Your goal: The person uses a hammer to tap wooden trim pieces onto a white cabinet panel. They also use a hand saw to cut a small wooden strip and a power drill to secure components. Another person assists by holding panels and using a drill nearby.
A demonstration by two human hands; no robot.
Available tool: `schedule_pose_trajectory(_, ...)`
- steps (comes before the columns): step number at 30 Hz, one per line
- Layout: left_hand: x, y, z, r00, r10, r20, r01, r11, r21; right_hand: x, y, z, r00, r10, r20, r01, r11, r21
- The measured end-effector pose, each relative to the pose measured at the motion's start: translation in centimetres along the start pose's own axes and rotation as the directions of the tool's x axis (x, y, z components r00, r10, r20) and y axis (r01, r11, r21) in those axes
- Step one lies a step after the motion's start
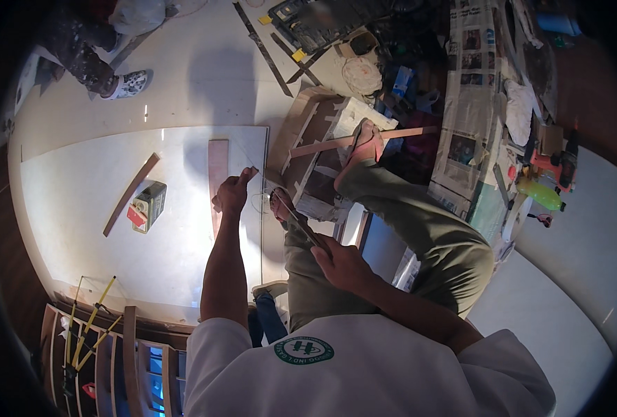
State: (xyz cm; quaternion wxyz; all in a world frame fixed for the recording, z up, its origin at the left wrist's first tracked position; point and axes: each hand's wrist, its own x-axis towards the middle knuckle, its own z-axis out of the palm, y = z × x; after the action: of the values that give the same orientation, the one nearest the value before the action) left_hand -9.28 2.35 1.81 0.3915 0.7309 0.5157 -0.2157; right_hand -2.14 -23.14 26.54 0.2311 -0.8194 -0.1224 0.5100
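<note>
My left hand [232, 194] is closed above a white board [183, 257], its fingers curled. A faint thin line runs up from near its thumb; what the fingers hold is too small to name. Under and beyond that hand lies a pinkish flat strip [218, 154] on the board. Lower right, my right hand [343, 265] is wrapped round the handle of a long thin tool [300, 224], its slim end slanting up and left over my leg. The tool's exact kind is unclear.
A curved wooden strip [131, 194] and a dark square can [150, 205] sit on the board. My foot [367, 142] presses a long wooden strip [409, 132] on a cardboard box [301, 128]. A cordless drill [565, 163] and green bottle [539, 194] lie right. Another person's shoe [131, 83] is far left.
</note>
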Motion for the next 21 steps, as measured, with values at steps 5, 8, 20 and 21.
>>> schedule_pose_trajectory(5, -0.8, 0.3, -0.9, 0.997, 0.047, -0.067, -0.044, 0.997, 0.057, -2.0, 0.1, -1.0, 0.999, -0.051, 0.009, 0.051, 0.998, 0.039)
schedule_pose_trajectory(8, -1.2, 0.0, -0.8, 0.980, 0.099, -0.175, -0.118, 0.987, -0.105, 0.9, -0.1, -0.2, 0.995, -0.101, -0.016, 0.101, 0.993, 0.059)
schedule_pose_trajectory(20, -2.6, 3.9, -6.8, 0.966, 0.174, -0.191, -0.234, 0.901, -0.366, 6.0, 0.6, -2.1, 0.992, -0.045, -0.114, 0.050, 0.998, 0.039)
schedule_pose_trajectory(21, -2.0, 4.6, -6.4, 0.972, 0.146, -0.185, -0.196, 0.937, -0.291, 4.4, 0.1, -3.4, 0.994, 0.025, -0.104, -0.022, 0.999, 0.032)
